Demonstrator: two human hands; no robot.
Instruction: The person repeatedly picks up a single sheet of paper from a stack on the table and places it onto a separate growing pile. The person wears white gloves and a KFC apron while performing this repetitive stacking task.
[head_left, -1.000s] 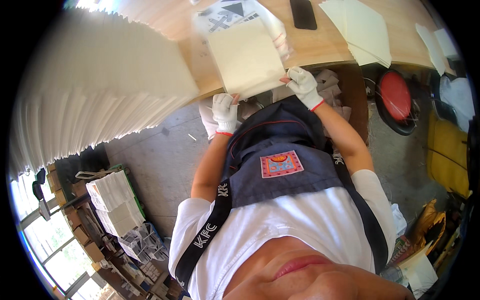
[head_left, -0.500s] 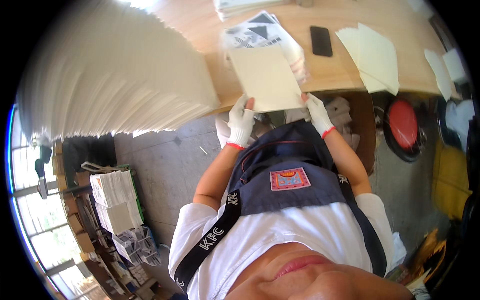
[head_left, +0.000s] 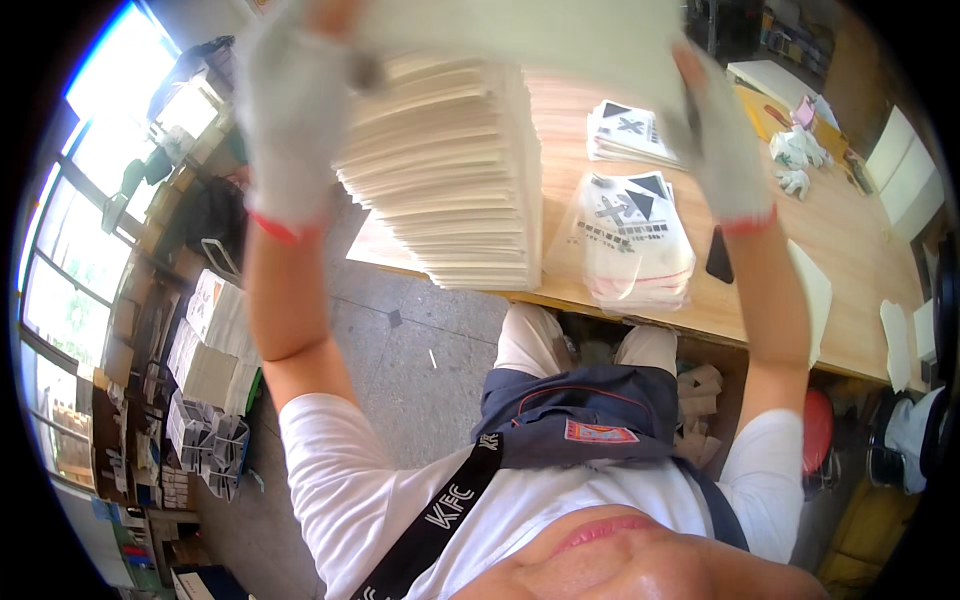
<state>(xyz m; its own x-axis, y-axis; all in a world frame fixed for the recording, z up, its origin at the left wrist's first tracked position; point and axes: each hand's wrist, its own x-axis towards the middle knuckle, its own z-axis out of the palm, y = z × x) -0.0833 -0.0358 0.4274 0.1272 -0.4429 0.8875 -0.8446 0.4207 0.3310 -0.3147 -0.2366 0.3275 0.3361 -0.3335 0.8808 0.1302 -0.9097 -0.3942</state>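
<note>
So the paper (head_left: pixel 520 30) was up in the air, close to the camera, with the tabletop (head_left: pixel 855 245) lower down behind it. The left grip (head_left: pixel 290 125), a white-gloved hand, was clamped on its left edge, and the right grip (head_left: pixel 720 140) was clamped on the right edge. It was pretty blurry up there, so I couldn't say if that was one sheet or a thin pile. Handling-wise I'd call it light, a bit bendy and easy to crease; holding opposite edges seemed about right, since loose layers could slide. As for containers, printed clear plastic bags (head_left: pixel 635 235) lay in a flat pile near the tabletop's front edge, nothing bulky in them, between a tall paper stack (head_left: pixel 460 190) and a phone (head_left: pixel 718 257).
</note>
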